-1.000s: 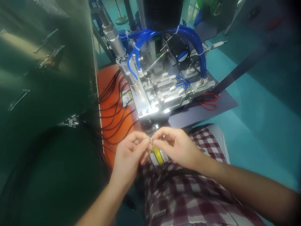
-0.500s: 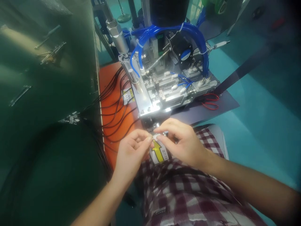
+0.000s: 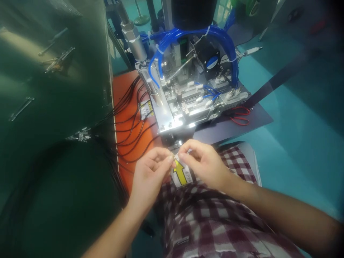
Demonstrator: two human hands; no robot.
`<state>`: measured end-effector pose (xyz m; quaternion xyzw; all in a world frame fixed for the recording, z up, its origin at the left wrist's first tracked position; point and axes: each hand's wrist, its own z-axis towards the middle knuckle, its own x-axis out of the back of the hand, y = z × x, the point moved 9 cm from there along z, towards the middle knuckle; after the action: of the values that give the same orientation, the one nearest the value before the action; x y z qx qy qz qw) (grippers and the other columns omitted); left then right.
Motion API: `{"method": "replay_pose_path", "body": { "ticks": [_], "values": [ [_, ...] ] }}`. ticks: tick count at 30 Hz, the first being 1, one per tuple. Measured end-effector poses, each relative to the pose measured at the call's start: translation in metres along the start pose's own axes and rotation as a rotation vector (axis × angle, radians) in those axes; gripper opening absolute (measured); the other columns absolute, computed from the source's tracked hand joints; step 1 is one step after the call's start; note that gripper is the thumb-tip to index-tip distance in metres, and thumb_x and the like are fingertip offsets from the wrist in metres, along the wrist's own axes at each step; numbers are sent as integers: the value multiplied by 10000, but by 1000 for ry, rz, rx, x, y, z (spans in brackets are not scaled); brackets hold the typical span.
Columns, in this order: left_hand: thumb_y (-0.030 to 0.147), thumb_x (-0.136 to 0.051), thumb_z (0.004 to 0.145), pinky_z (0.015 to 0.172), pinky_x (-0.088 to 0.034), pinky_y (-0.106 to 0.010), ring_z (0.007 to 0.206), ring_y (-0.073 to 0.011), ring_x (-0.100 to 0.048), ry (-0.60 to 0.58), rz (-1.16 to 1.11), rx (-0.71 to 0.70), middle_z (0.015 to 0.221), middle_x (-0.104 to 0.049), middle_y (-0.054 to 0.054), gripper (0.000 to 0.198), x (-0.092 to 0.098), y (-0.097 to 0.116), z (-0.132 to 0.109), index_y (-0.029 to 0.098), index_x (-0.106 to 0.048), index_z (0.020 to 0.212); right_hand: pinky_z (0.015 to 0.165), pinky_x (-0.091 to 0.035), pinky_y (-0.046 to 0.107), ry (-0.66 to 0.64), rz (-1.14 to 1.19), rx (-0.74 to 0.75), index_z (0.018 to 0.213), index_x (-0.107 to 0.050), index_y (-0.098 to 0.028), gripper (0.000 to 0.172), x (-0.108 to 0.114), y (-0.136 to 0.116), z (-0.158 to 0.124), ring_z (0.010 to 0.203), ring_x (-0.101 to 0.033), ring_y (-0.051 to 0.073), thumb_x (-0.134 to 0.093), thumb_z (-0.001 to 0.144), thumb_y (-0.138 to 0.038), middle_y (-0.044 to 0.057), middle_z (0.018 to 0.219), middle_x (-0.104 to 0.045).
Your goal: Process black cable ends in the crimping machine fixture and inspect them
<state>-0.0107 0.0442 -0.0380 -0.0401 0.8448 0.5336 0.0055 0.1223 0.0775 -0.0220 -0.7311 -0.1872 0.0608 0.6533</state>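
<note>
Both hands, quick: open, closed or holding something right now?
Left hand: closed in a pinch; anything held is too small to tell.
Right hand: also pinched closed; contents can't be told.

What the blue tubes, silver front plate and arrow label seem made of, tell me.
Blue tubes: probably glossy plastic, smoothly curved with highlights.
Front plate: apparently polished bare metal, reflecting brightly.
Arrow label: matte-looking paper or plastic film, flatly printed; which, I cannot tell.
</note>
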Motion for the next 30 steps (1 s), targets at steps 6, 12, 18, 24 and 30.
{"method": "replay_pose_path", "body": {
  "ticks": [6,12,18,24,30],
  "values": [
    [289,-692,793,424,-327,-147,444,-27,-392,-70,-27,-76,647,-600,18,152,-3,5,1,163,-608,782,492,-325,211,-209,154,-228,707,-545,-161,157,-18,10,2,524,-385,80,-524,853,-213,-48,592,-468],
    [288,-690,792,446,-365,-162,399,-14,-400,-117,-107,-2,627,-608,23,182,-5,6,2,152,-580,742,412,-267,191,-211,313,-279,730,-540,-175,161,-19,13,-1,435,-337,67,-552,855,-274,-77,499,-407],
    [294,-698,785,444,-385,-167,381,-20,-433,-93,-121,11,626,-622,18,191,-4,8,4,150,-575,760,403,-301,188,-109,339,-216,862,-618,-173,162,-16,15,0,417,-379,65,-602,838,-332,-67,514,-488],
    [304,-681,798,435,-370,-167,389,-28,-443,-63,-67,-16,629,-624,22,198,-5,4,6,155,-565,738,553,-430,226,50,187,-58,745,-599,-171,82,-11,7,2,590,-540,104,-609,803,-228,9,722,-643],
    [257,-651,813,520,-416,-191,560,-87,-534,171,264,-375,686,-627,4,93,6,28,-12,182,-634,762,451,-340,194,-60,410,-230,653,-517,-182,168,-25,15,-2,413,-402,72,-538,818,-209,-71,438,-467]
  ]
}}
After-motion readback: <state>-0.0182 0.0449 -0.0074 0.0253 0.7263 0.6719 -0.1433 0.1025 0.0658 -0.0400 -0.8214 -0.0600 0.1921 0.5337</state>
